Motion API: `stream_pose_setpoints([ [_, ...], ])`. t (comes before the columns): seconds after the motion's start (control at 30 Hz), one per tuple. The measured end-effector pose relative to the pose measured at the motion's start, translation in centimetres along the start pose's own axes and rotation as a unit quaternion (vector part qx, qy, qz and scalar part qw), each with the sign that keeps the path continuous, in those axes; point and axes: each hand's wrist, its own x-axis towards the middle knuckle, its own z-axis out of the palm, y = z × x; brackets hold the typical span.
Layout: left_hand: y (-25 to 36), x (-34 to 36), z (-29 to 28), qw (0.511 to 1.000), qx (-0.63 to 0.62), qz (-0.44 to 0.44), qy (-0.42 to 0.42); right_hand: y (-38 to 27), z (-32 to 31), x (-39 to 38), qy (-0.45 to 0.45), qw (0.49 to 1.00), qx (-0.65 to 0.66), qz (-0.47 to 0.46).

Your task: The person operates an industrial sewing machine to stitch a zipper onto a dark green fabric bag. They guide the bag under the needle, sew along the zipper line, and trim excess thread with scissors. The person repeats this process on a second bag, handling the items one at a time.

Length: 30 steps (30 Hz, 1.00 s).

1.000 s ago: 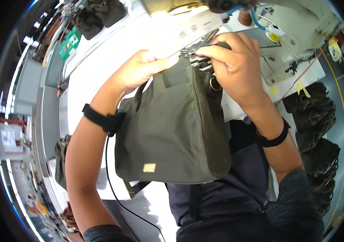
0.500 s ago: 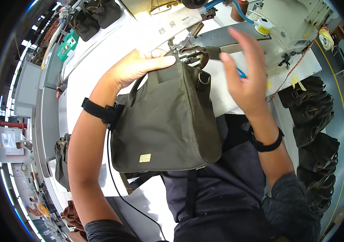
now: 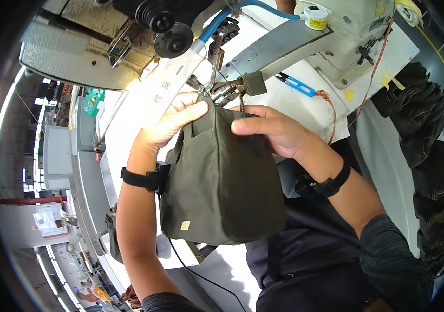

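Bag point(image 3: 206, 177), dark olive: held up before the person's body at the near edge of the white table point(image 3: 279, 99), side seam point(image 3: 219, 177) facing the person, small pale label point(image 3: 185, 225) low on the left panel.

Left hand point(image 3: 172, 122) grasping the bag's far top edge, thumb on the near face, fingers behind. Right hand point(image 3: 273, 130) grasping the same edge farther right, thumb laid flat on the cloth, fingers mostly hidden behind it. A green tab point(image 3: 254, 83) stands up just beyond, between the hands and the sewing machine point(image 3: 71, 54).

Black band point(image 3: 144, 179) on the left wrist, another point(image 3: 331, 184) on the right. Blue-handled snips point(image 3: 300, 87) lie on the table, far side and right of the bag; orange cord point(image 3: 331, 112) beside them. White tub point(image 3: 316, 18) farther off. Dark bags point(image 3: 438, 197) heaped at far right.
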Motion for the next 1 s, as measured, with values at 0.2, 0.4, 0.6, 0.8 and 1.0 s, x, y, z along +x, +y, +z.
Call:
stream_pose_setpoints([
  [0.2,1.3,-0.9,0.8,0.994,0.106,-0.020,0.013,-1.7,1.6,-0.6,0.056,0.988,-0.138,-0.034],
  [0.4,1.1,-1.3,1.7,0.999,0.020,-0.004,0.040,-2.1,2.8,-0.9,0.106,0.983,-0.150,-0.032],
  [0.6,-1.5,-0.7,0.8,0.987,0.129,0.062,0.072,-2.5,2.1,-0.5,0.110,0.981,-0.159,-0.009],
  [0.8,-0.3,-0.5,0.8,0.980,0.165,0.078,0.077,-2.9,1.9,-0.1,0.111,0.978,-0.177,-0.003],
  [1.0,-0.9,0.0,0.7,0.983,0.127,0.103,0.078,-3.7,2.5,0.3,0.115,0.972,-0.206,-0.018],
])
